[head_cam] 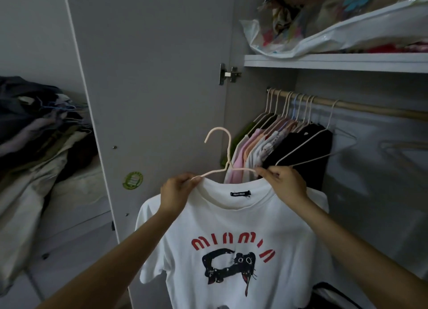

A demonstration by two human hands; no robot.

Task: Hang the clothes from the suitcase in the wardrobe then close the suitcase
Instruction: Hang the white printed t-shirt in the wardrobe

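A white T-shirt [231,230] with red lettering and a black cat print hangs in front of me on a pale pink hanger [228,146]. My left hand [177,190] pinches the collar and the hanger's left arm. My right hand [283,183] grips the collar and the hanger's right arm. The hanger's hook points up, below and left of the wooden wardrobe rail [361,106]. Several garments on hangers [278,144] crowd the rail's left end, with one bare white hanger [308,146] beside them. A dark edge at the bottom right [333,294] may be the suitcase.
The open grey wardrobe door [150,88] stands to the left, with a green sticker. A shelf [335,62] above the rail carries plastic-bagged bedding [335,26]. A heap of clothes [39,135] lies at the far left. The rail's right part is bare.
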